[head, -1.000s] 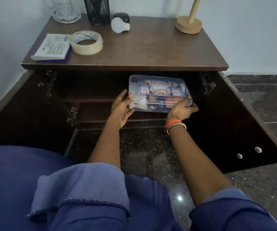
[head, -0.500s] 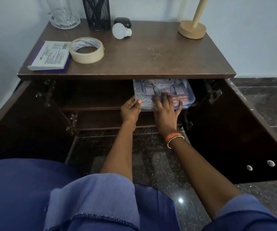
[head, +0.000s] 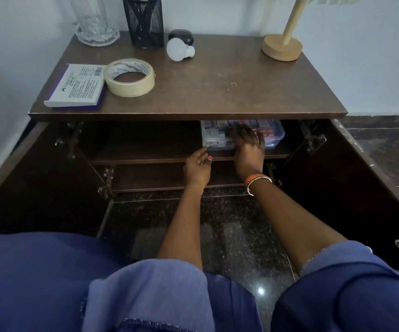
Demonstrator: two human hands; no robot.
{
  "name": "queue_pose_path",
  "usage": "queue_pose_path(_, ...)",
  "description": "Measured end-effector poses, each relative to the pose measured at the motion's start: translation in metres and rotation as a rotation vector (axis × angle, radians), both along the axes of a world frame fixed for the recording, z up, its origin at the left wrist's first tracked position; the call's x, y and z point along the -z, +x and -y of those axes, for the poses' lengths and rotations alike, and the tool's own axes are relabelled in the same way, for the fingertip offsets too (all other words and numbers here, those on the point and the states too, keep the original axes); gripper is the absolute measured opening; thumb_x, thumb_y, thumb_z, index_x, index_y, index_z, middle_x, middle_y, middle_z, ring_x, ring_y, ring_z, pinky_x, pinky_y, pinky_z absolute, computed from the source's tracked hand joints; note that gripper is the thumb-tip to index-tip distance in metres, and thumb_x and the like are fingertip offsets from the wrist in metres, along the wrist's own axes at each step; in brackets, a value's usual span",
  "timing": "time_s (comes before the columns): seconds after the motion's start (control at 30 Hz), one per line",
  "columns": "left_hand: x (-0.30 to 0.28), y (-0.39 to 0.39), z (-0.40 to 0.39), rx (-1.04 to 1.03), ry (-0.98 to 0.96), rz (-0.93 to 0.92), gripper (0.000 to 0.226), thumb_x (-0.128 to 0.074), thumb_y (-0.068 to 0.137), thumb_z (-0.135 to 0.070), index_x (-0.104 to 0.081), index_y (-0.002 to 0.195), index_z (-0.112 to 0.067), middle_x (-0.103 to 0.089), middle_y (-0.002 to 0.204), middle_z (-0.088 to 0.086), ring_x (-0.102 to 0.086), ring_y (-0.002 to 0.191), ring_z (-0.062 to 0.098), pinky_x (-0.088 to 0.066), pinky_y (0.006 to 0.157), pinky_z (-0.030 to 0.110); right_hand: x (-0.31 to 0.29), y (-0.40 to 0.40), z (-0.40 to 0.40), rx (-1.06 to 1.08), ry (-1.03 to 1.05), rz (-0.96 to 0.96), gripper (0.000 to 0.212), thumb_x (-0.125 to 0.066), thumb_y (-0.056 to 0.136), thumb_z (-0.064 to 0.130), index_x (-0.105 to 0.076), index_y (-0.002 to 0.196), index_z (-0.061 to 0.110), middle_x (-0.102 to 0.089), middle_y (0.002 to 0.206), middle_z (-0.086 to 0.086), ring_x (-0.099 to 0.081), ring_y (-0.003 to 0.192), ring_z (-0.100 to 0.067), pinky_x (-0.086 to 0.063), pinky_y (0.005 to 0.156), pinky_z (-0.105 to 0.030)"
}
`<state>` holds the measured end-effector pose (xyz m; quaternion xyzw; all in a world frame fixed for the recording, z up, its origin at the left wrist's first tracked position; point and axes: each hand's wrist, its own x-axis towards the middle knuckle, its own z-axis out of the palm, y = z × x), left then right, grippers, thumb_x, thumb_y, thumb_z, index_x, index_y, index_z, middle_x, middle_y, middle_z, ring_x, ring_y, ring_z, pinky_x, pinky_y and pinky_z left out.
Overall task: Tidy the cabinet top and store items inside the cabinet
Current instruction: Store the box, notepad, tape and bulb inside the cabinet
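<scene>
Clear plastic box (head: 272,134): first-aid type kit, sits on upper shelf (head: 145,155) inside the cabinet, right half, partly hidden under the cabinet top (head: 193,92).
Right hand (head: 248,147): flat on the box lid, fingers spread and straight, pressing on it; orange and white bangles at the wrist.
Left hand (head: 197,167): at the box's front-left corner, by the shelf edge, fingers loosely curled, thumb near the corner; contact with the box cannot be told.
Cabinet doors: both swung open.
On top, left: notepad (head: 76,86) with tape roll (head: 129,77) touching its right edge.
On top, back: glass vase (head: 95,22), black mesh pen holder (head: 143,22), white bulb (head: 179,49), small black case (head: 181,35) behind the bulb.
On top, right: wooden lamp base (head: 281,46).
Floor: dark speckled stone.
</scene>
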<state>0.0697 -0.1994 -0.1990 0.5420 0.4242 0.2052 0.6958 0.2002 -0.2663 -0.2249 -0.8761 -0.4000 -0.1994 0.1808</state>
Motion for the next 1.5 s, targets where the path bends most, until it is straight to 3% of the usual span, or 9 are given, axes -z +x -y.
queue_pose_path(0.17, 0.006, -0.013, 0.002, 0.03, 0.091, -0.131, 0.032, -0.055, 0.093, -0.014, -0.058, 0.124, -0.016, -0.06, 0.126, 0.007, -0.056, 0.115, 0.023, -0.05, 0.097, 0.046, -0.005, -0.004, 0.0, 0.004, -0.034, -0.028, 0.06, -0.054, 0.081, -0.002, -0.049, 0.137, 0.02, -0.052, 0.14, -0.012, -0.044, 0.133, -0.03, -0.029, 0.111, -0.051)
queue_pose_path(0.37, -0.011, -0.034, 0.001, -0.168, 0.253, -0.116, 0.024, -0.048, 0.092, -0.01, -0.064, 0.109, -0.016, -0.067, 0.108, 0.004, -0.062, 0.095, 0.016, -0.046, 0.078, 0.023, -0.027, -0.041, -0.002, 0.023, -0.075, -0.095, 0.055, -0.055, 0.078, 0.004, -0.052, 0.132, 0.014, -0.053, 0.134, -0.014, -0.043, 0.13, -0.032, -0.026, 0.11, -0.052)
queue_pose_path(0.67, -0.104, -0.083, -0.038, -0.704, 0.404, 0.161, 0.032, -0.044, 0.08, -0.006, -0.06, 0.061, -0.026, -0.065, 0.065, 0.0, -0.066, 0.069, 0.023, -0.056, 0.074, 0.048, -0.114, -0.143, -0.041, -0.545, 0.318, -0.149, 0.029, -0.055, 0.08, 0.002, -0.067, 0.105, 0.011, -0.06, 0.117, -0.009, -0.053, 0.111, -0.019, -0.044, 0.089, -0.025)
queue_pose_path(0.83, -0.142, -0.109, -0.065, -0.877, 0.539, 0.226, 0.019, -0.049, 0.077, -0.007, -0.065, 0.073, -0.018, -0.066, 0.074, -0.003, -0.064, 0.074, 0.017, -0.051, 0.069, 0.02, -0.165, -0.167, -0.086, -0.595, 0.46, -0.134, 0.023, -0.055, 0.078, 0.001, -0.069, 0.095, 0.01, -0.064, 0.101, -0.006, -0.055, 0.099, -0.018, -0.043, 0.082, -0.023)
queue_pose_path(1.0, -0.144, -0.143, -0.108, -0.873, 0.581, 0.132, 0.024, -0.051, 0.084, -0.007, -0.062, 0.104, -0.011, -0.066, 0.105, 0.006, -0.062, 0.094, 0.02, -0.045, 0.07, 0.015, -0.176, -0.184, -0.139, -0.685, 0.18, -0.101, 0.036, -0.054, 0.089, 0.013, -0.058, 0.124, 0.005, -0.058, 0.127, -0.012, -0.053, 0.118, -0.023, -0.042, 0.101, -0.033)
queue_pose_path(1.13, -0.15, -0.169, -0.145, -0.678, 0.534, -0.043, 0.037, -0.049, 0.092, -0.013, -0.051, 0.129, -0.008, -0.057, 0.128, 0.007, -0.055, 0.115, 0.018, -0.04, 0.077, 0.009, -0.177, -0.186, -0.182, -0.686, -0.186, 0.031, 0.081, -0.051, 0.089, 0.05, -0.022, 0.148, 0.004, -0.018, 0.156, -0.02, -0.014, 0.146, -0.031, -0.003, 0.118, -0.047)
queue_pose_path(1.23, -0.15, -0.181, -0.157, -0.594, 0.546, -0.082, 0.031, -0.047, 0.095, -0.013, -0.054, 0.125, -0.008, -0.058, 0.123, 0.006, -0.054, 0.106, 0.013, -0.042, 0.058, 0.001, -0.193, -0.176, -0.216, -0.579, -0.519, 0.017, 0.118, -0.048, 0.072, 0.079, 0.007, 0.152, 0.011, 0.008, 0.158, -0.02, 0.01, 0.146, -0.035, 0.018, 0.109, -0.058)
queue_pose_path(1.4, -0.133, -0.187, -0.157, -0.78, 0.472, 0.02, 0.015, -0.049, 0.091, -0.01, -0.064, 0.095, -0.014, -0.066, 0.101, 0.006, -0.063, 0.095, 0.019, -0.056, 0.082, 0.037, -0.229, -0.167, -0.255, -0.523, -0.897, -0.143, 0.125, -0.06, 0.057, 0.083, -0.006, 0.152, 0.022, -0.023, 0.157, -0.008, -0.019, 0.144, -0.035, 0.004, 0.111, -0.062)
queue_pose_path(1.5, -0.131, -0.19, -0.153, -0.825, 0.417, 0.102, 0.018, -0.046, 0.092, -0.005, -0.063, 0.091, -0.009, -0.067, 0.098, 0.012, -0.065, 0.089, 0.02, -0.057, 0.076, 0.032, -0.234, -0.174, -0.261, -0.555, -0.913, -0.104, 0.117, -0.066, 0.055, 0.079, -0.023, 0.147, 0.02, -0.036, 0.15, -0.006, -0.034, 0.136, -0.032, -0.014, 0.112, -0.058)
